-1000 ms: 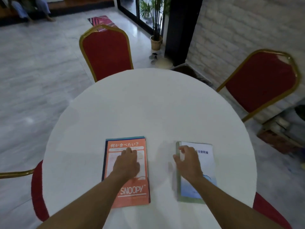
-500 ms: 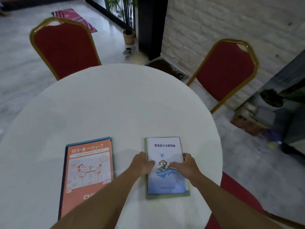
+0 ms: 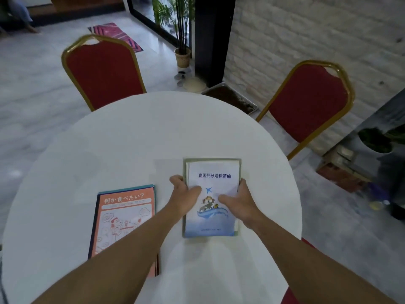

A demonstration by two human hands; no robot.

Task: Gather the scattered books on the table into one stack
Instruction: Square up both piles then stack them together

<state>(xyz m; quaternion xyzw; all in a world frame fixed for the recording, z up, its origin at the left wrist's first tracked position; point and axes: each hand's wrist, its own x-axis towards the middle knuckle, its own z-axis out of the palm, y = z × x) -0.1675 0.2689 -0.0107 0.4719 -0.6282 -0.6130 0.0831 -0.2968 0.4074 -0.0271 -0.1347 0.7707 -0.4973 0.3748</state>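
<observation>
Since a second ago: left hand off the orange book and over to the blue book, now clamped between both hands, right hand on its other edge, thumbs on the cover. Head view: blue book atop a green one on the counter, near the orange book but apart.

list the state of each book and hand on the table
blue book: closed, face up, on a green-edged book, gripped at both sides
orange book: closed, face up, flat, untouched, apart from the blue one
left hand: gripping the blue book's left edge
right hand: gripping its right edge
</observation>
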